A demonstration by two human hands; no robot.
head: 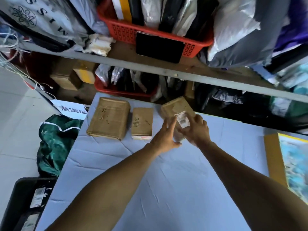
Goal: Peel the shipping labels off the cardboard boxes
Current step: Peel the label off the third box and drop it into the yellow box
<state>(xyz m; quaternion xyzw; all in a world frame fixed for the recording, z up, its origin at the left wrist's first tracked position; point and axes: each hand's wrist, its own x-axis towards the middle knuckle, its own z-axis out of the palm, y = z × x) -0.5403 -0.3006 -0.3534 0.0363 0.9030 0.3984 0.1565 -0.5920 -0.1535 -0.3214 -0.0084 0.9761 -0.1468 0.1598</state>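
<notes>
Three brown cardboard boxes lie at the far side of the blue-covered table (166,172): a large box (108,117) on the left, a small box (142,123) in the middle, and a third box (176,107) on the right. A crumpled white shipping label (182,120) stands partly lifted off the third box. My right hand (197,129) pinches that label from the right. My left hand (164,135) lies against the box's near left side with its fingers straight. Both hands cover the near part of this box.
Shelves packed with parcels and two red baskets (150,35) rise behind the table, with a dark tablet (159,47) leaning on the upper basket. A green bag (55,139) and a black bin (25,204) stand left of the table. A picture board (291,160) lies at the right edge.
</notes>
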